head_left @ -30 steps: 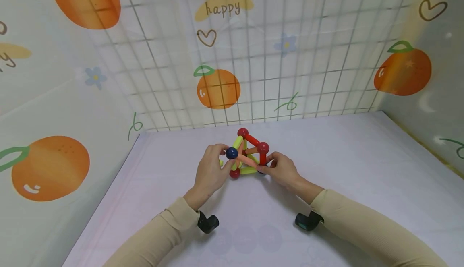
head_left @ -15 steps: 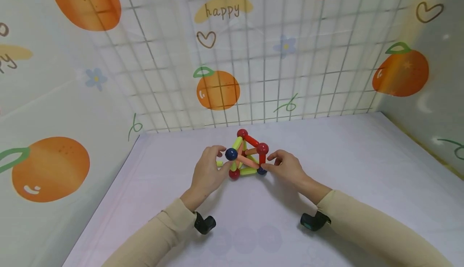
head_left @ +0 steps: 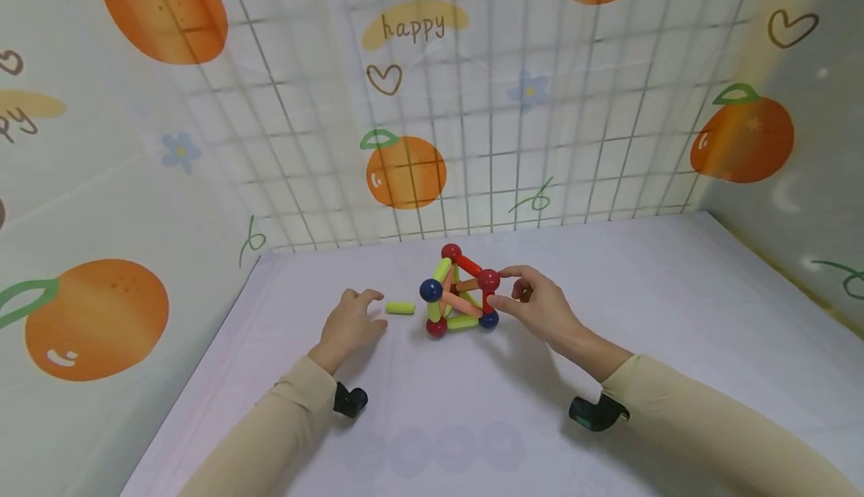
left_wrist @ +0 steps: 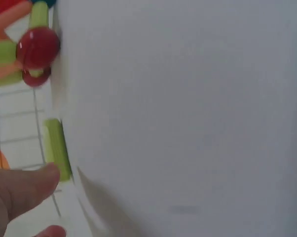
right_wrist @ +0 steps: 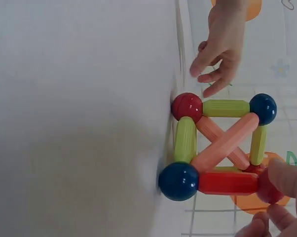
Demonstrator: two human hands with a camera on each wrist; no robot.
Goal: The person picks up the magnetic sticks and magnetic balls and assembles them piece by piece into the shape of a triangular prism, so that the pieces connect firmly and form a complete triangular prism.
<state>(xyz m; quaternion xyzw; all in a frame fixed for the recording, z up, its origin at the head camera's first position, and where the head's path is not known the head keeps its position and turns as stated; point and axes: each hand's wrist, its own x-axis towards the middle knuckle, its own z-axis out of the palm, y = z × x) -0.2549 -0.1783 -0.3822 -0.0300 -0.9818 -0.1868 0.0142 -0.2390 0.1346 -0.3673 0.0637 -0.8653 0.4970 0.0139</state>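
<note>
A ball-and-stick frame (head_left: 462, 303) of red and dark blue balls with lime, peach and red rods stands upright on the table. My right hand (head_left: 540, 308) is at its right side, thumb and forefinger around the upper right red ball (head_left: 489, 280); the right wrist view has the thumb (right_wrist: 286, 177) overlapping this ball. To the left of the frame, a loose lime rod (head_left: 400, 308) lies flat. My left hand (head_left: 347, 330) is just left of that rod, fingers spread and holding nothing. In the left wrist view a fingertip (left_wrist: 45, 180) overlaps the lime rod's end.
The table (head_left: 432, 399) has a pale cloth that reaches back to a grid panel (head_left: 540, 130) behind a sheet printed with oranges. Similar printed sheets (head_left: 94, 212) border the left and right sides.
My left hand has left the frame's blue ball and moved left, bringing the loose lime rod into full view. My right hand has shifted up from the lower blue ball to the red ball.
</note>
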